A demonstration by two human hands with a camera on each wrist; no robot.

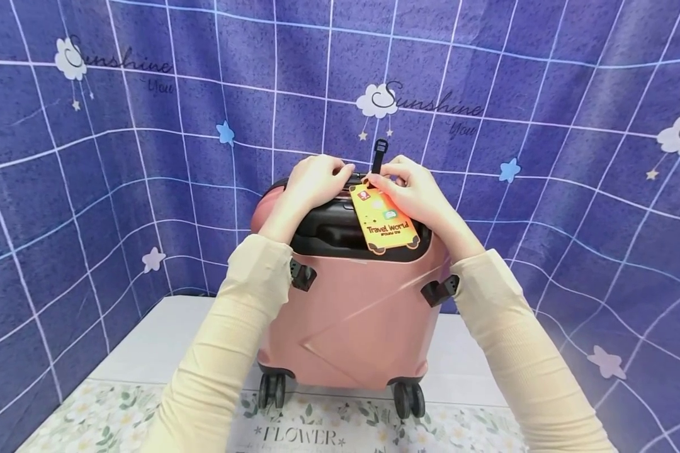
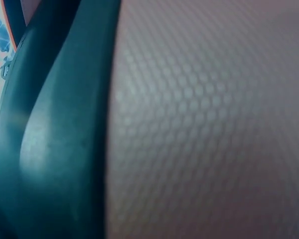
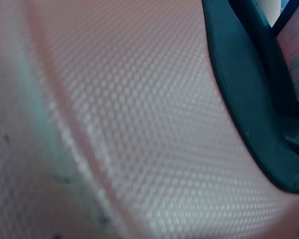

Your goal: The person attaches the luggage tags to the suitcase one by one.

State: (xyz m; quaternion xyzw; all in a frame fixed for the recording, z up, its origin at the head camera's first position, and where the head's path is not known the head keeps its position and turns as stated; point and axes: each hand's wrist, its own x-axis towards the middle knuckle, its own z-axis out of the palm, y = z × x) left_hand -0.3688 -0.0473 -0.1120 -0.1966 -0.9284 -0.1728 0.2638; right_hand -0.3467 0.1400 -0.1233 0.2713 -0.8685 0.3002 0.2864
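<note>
At a pink suitcase's (image 1: 362, 314) top edge, the right hand (image 1: 415, 189) pinches a luggage tag (image 1: 386, 220) by its strap (image 1: 378, 162); left hand (image 1: 317, 179), I can't tell. Apparently strap-handling; next calls for steady fingers.

In the head view, a cream left sleeve (image 1: 212, 365) was seen towards seven o'clock, and a matching right sleeve (image 1: 538, 358) between four and five. Both were close-fitted, made of thin, finely ribbed fabric, and marked by many crosswise creases. Each was finished at the wrist by a wider, looser band of the same shade; the left cuff (image 1: 257, 267) and the right cuff (image 1: 487, 277) were both softly rumpled. A compact, angular black left camera (image 1: 303, 275) was worn at the three o'clock side of its cuff, and a similarly shaped black right camera (image 1: 441, 290) near nine o'clock of its own.
</note>
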